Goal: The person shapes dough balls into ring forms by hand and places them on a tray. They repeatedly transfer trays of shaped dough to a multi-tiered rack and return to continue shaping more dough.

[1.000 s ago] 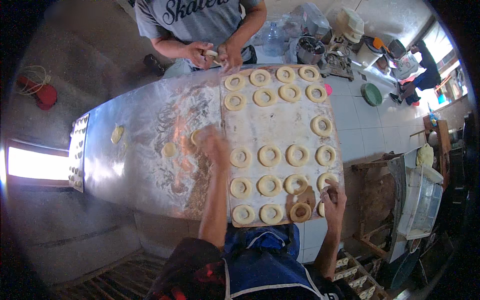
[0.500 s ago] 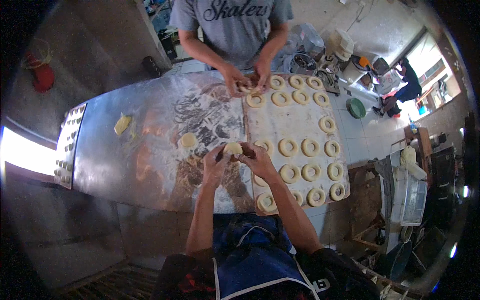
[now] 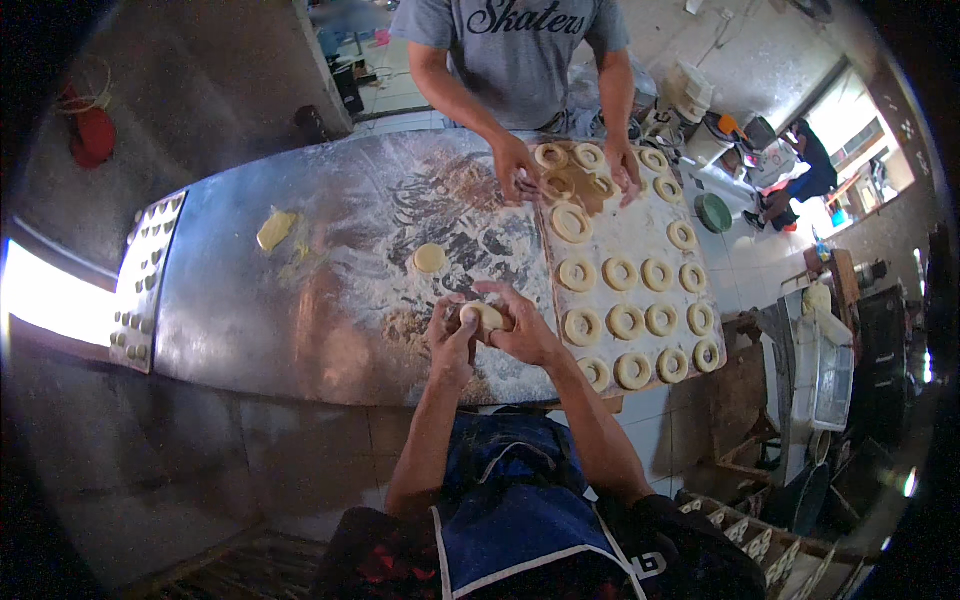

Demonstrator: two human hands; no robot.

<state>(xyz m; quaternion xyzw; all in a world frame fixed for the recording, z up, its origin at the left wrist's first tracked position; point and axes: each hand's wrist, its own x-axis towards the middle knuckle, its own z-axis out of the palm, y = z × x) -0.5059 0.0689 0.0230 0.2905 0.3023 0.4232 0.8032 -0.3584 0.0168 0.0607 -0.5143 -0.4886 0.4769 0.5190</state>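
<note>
one dough piece point(image 3: 485, 317) is over the floured table point(image 3: 220, 300), grasped between the fingers of the left hand point(image 3: 452, 338) and the right hand point(image 3: 527, 332). one flat dough round point(image 3: 430, 258) lies just beyond. dough rings point(image 3: 620, 273) in rows on the board point(image 3: 632, 237), right; co-worker's hands point(image 3: 515, 172) at its far end.

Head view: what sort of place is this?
Probably a small bakery: pale ring-shaped dough pieces in rows on a whitish flat board, a flour-dusted grey metal table, and a handheld lump of pale dough.
</note>
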